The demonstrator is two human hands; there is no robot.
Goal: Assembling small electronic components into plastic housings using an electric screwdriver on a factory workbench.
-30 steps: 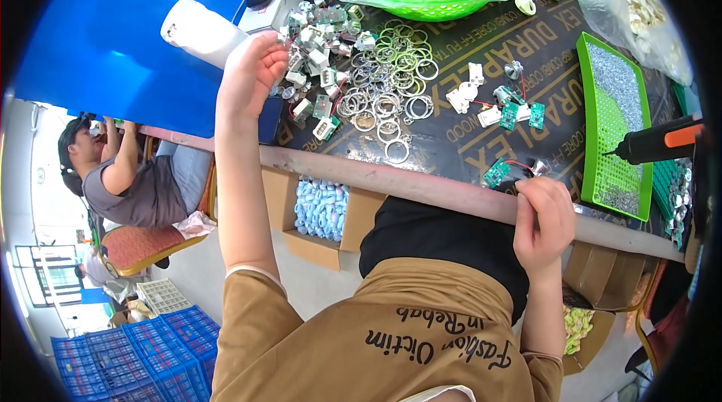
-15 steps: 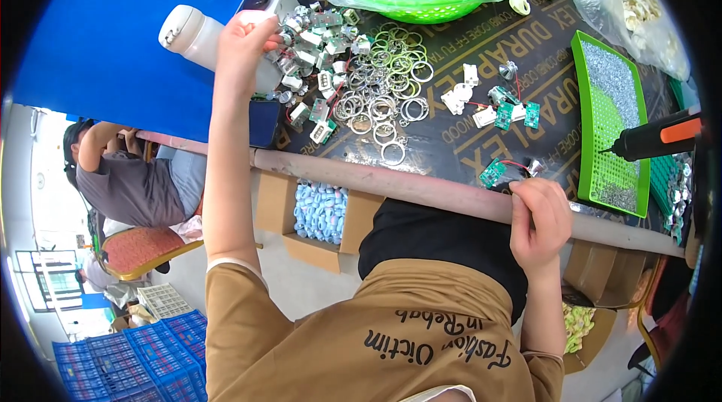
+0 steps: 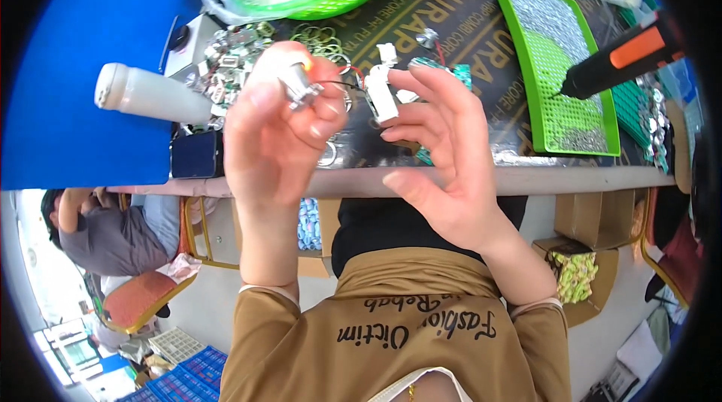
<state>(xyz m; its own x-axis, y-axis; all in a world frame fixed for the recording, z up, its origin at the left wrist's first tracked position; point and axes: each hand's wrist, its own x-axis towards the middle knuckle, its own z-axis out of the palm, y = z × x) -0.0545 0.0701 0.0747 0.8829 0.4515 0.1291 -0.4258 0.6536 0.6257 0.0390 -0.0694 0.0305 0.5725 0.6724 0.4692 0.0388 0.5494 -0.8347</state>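
My left hand (image 3: 274, 124) is closed on a small silver lamp cup (image 3: 301, 86), held between thumb and fingers, with an orange glow beside it. From the cup, thin red and black wires lead right to a white plastic housing (image 3: 381, 97). My right hand (image 3: 455, 146) is beside that housing, fingers curved and apart, the thumb well away from them. Its fingertips are close to the housing; whether they touch it is unclear. Behind my hands lie metal key rings (image 3: 320, 45) and a pile of small circuit assemblies (image 3: 233, 60), partly hidden by the left hand.
A green basket of white parts (image 3: 331, 3) stands at the back. To the right are a green tray of small metal pieces (image 3: 556, 63) and a black-and-orange pen-shaped tool (image 3: 620, 60). A white bottle (image 3: 154, 94) and a dark phone (image 3: 197, 155) lie left. Another person (image 3: 120, 229) sits far left.
Both hands have come together over the middle of the table. My left hand has moved right from the pile and now holds the lamp cup; my right hand has risen from the table edge. The view has shifted.
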